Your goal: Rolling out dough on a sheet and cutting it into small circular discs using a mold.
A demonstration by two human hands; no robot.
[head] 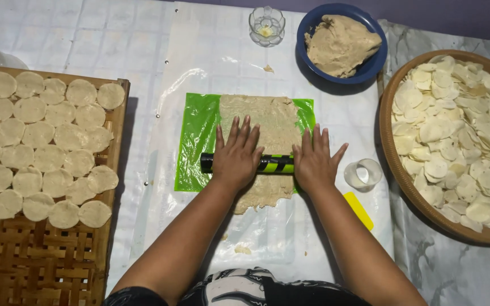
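Worked on a white plastic-covered table [143, 45], dim purple wall strip at far edge. Green mat [191, 141] as landmark, at table centre. On mat: flattened sheet of beige dough [273, 119], near end hanging off mat's near edge. Across dough: black-and-green rolling pin [273, 164]. Left hand [236, 156] and right hand [313, 161] flat on pin, fingers spread, palms pressing, nothing pinched. Left of mat: woven bamboo tray [46, 266] with rows of dough discs [41, 147]. Right of mat: round clear cutter [363, 174], yellow scraper [359, 209], round basket [392, 164] heaped with cut discs. Beyond mat: blue bowl [313, 22] with dough lump, small glass dish [266, 25].
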